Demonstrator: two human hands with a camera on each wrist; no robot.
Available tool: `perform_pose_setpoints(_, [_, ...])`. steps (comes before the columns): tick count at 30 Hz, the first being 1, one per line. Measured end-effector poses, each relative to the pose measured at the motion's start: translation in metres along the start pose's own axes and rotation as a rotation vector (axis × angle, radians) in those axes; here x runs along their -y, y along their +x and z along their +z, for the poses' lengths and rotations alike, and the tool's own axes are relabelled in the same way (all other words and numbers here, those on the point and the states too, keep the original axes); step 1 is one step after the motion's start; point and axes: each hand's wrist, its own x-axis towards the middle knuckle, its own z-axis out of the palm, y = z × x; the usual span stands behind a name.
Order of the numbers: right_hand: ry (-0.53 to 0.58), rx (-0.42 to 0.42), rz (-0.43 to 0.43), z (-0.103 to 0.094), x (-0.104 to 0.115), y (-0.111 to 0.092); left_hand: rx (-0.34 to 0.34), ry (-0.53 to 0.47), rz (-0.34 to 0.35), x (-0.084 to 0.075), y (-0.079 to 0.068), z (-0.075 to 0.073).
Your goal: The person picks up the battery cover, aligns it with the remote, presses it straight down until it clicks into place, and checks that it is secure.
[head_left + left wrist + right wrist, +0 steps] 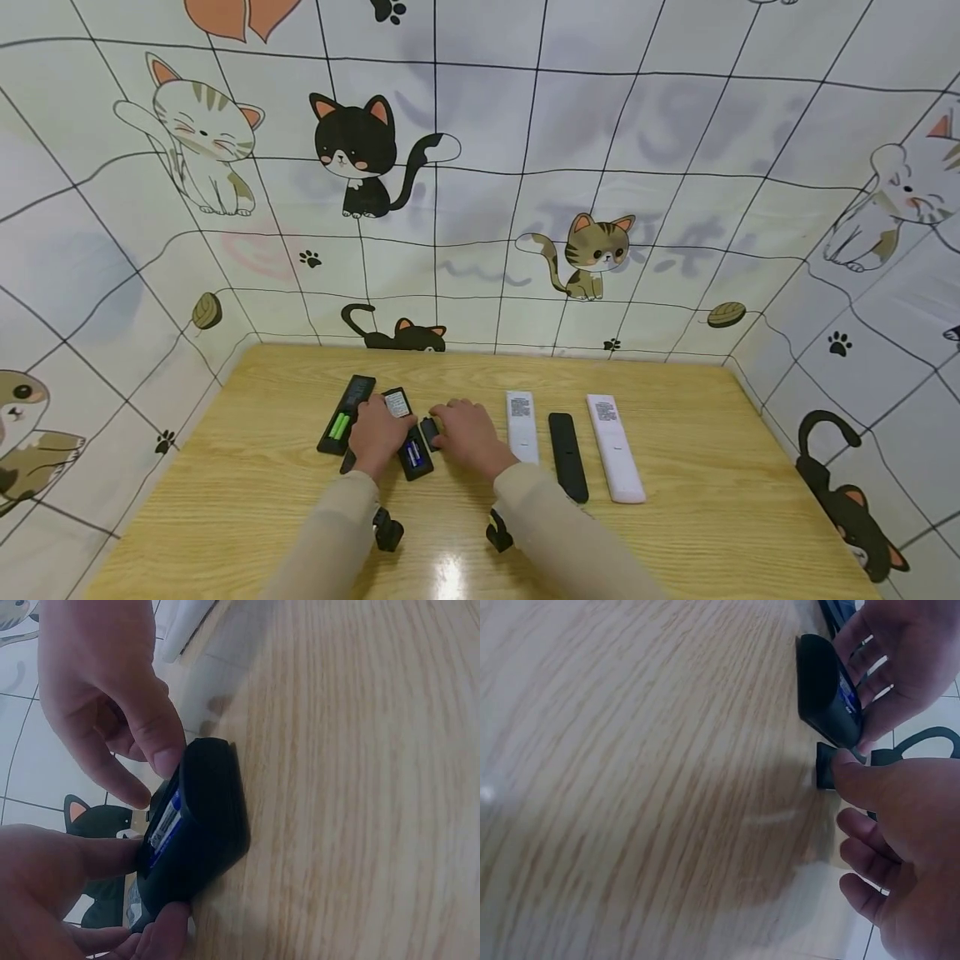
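My left hand (381, 435) grips a black remote control (416, 463) by its sides, thumb and fingers on opposite edges. The remote lies back up, its battery compartment uncovered, with blue batteries (165, 831) inside, also seen in the left wrist view. Just right of it, my right hand (471, 437) pinches a small dark battery cover (826, 766) with its thumb at the tabletop; the index finger is partly hidden. Left of my left hand lies another black remote (358, 392), its open compartment showing green batteries (340, 426). A dark piece (348, 461) is partly hidden under that hand.
To the right lie a white remote (522, 427), a black remote (567, 457) and a longer white remote (617, 450), side by side on the wooden table (712, 500). A cat-patterned sheet (480, 200) stands behind the table and at both sides.
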Motion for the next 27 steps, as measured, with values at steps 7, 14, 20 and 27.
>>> perform_pose_setpoints(7, [-0.113, 0.024, -0.016, 0.0011, 0.0035, 0.0009, -0.032, -0.006, -0.009, -0.0004, -0.0018, -0.0003])
perform_pose_setpoints(14, [-0.103, 0.042, -0.022, -0.0013, 0.0039, 0.0001, -0.044, -0.01, -0.03, -0.0032, -0.0009, 0.0005])
perform_pose_setpoints(20, [-0.072, 0.035, -0.014, 0.0012, 0.003, 0.0019, -0.048, -0.03, -0.051, -0.0053, -0.0012, 0.0002])
perform_pose_setpoints(27, [-0.014, -0.012, -0.019, 0.0027, 0.0013, 0.0024, -0.028, -0.036, -0.059, -0.0071, 0.0003, 0.0009])
